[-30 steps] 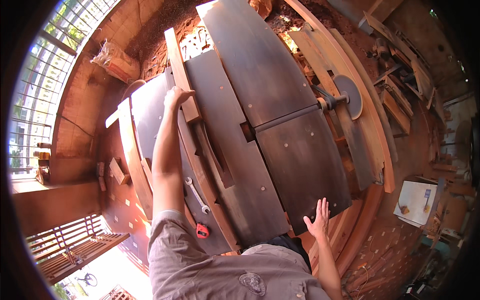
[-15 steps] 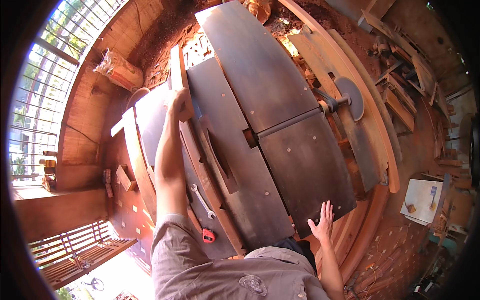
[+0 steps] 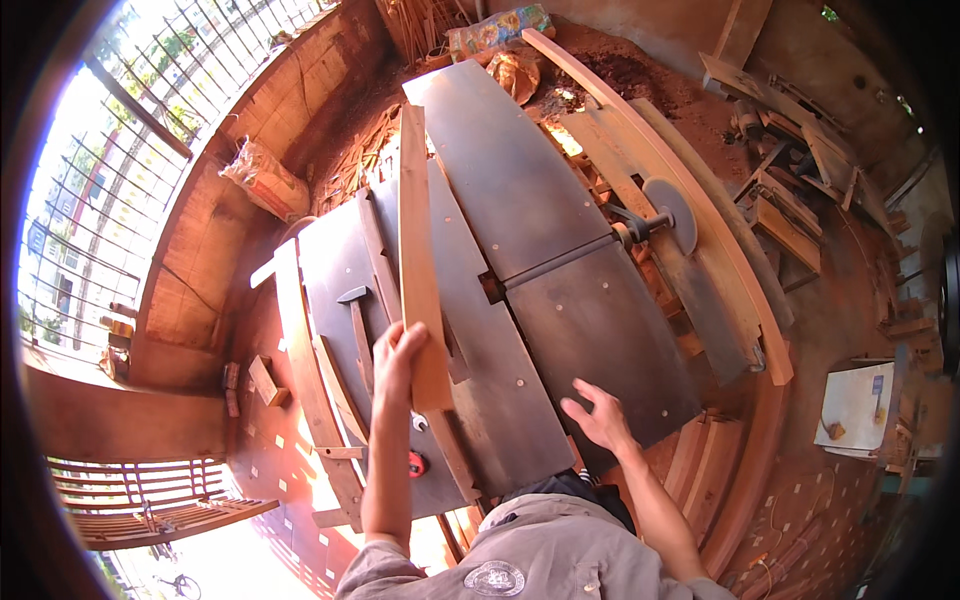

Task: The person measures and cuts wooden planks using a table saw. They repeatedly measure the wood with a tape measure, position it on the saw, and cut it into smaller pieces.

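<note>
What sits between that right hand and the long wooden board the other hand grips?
Nothing visible: only bare dark metal machine table lies between the right hand and the long wooden board held by the left hand.

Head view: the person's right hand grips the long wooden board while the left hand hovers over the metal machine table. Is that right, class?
Not quite: the hands are swapped. In the head view the left hand grips the long wooden board, while the right hand hovers over the metal machine table.

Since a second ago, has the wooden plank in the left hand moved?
Yes. The left hand has pulled the wooden plank back along the metal machine table toward the person, and the right hand has lifted off the table's near edge.
</note>
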`<action>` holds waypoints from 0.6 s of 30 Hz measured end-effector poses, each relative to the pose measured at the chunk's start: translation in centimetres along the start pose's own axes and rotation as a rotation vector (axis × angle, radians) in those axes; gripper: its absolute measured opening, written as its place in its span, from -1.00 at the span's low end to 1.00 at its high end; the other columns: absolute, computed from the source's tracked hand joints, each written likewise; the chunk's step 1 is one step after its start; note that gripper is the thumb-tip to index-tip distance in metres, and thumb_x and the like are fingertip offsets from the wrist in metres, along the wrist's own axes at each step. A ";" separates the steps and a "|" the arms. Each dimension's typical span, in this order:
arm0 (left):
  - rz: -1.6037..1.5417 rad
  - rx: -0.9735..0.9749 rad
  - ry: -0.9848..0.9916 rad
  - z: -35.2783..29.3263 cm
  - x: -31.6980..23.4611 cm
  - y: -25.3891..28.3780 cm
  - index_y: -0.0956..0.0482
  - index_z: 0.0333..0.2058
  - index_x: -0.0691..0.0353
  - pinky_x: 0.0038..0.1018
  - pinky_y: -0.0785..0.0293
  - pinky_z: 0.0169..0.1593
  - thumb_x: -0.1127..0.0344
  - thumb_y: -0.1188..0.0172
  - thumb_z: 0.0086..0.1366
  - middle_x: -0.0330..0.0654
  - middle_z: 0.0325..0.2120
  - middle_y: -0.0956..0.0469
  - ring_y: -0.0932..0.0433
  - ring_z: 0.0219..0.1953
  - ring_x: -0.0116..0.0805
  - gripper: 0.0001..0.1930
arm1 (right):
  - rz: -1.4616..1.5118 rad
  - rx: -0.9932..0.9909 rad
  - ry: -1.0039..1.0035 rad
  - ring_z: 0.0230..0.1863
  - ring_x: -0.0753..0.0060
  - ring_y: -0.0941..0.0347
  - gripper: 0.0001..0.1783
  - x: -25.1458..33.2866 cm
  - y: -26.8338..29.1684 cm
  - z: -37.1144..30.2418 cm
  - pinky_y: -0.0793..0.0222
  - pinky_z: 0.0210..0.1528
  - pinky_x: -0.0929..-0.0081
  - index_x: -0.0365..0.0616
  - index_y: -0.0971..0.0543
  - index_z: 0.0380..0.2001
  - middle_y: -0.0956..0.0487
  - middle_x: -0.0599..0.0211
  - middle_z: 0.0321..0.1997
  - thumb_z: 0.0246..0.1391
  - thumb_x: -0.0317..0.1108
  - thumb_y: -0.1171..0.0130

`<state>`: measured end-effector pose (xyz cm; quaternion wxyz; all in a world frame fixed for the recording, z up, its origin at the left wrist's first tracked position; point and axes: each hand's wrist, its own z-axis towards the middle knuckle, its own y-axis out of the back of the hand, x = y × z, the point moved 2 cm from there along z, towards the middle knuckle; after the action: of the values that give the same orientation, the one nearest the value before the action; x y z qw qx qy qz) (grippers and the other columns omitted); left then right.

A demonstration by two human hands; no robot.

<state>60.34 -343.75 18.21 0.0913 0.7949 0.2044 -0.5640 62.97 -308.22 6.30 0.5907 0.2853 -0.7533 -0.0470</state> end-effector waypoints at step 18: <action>0.439 -0.244 -0.145 -22.0 19.4 -4.9 -0.55 0.16 0.36 -0.28 -0.56 0.10 0.06 -0.41 0.28 0.08 -0.02 -0.60 -0.65 0.00 -0.14 -0.39 | -0.087 -0.208 0.142 -0.16 0.17 -0.64 -0.36 -6.6 12.3 -13.4 -0.56 -0.04 0.23 -0.37 -0.52 0.02 -0.68 0.08 -0.15 -0.10 -0.22 -0.47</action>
<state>82.59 -326.80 8.11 0.3212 0.7608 0.0863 -0.5573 71.53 -291.23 9.57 0.6665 0.2574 -0.6874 -0.1302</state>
